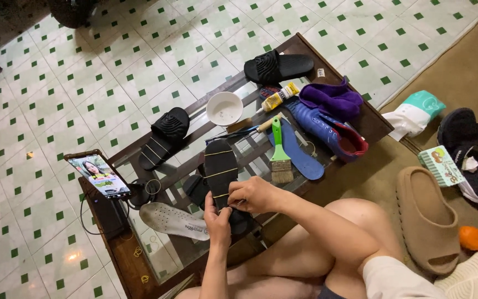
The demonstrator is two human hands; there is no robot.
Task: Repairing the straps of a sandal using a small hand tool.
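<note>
I grip the black shoe sole [221, 171] over the glass table [161, 252], my left hand [217, 220] clamped on its near end, my right hand [254, 194] pinching a rubber band. The band could snap loose and let the sole shift.

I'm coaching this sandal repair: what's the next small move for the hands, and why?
Probably stretch another rubber band around the black sandal near the heel. Both the left hand and right hand grip that end, and the yellow bands only cross its upper part.

A white bowl [224, 108], green-handled brush [279, 152], blue shoe [327, 128] and phone [98, 175] lie on the glass table [156, 257].
</note>
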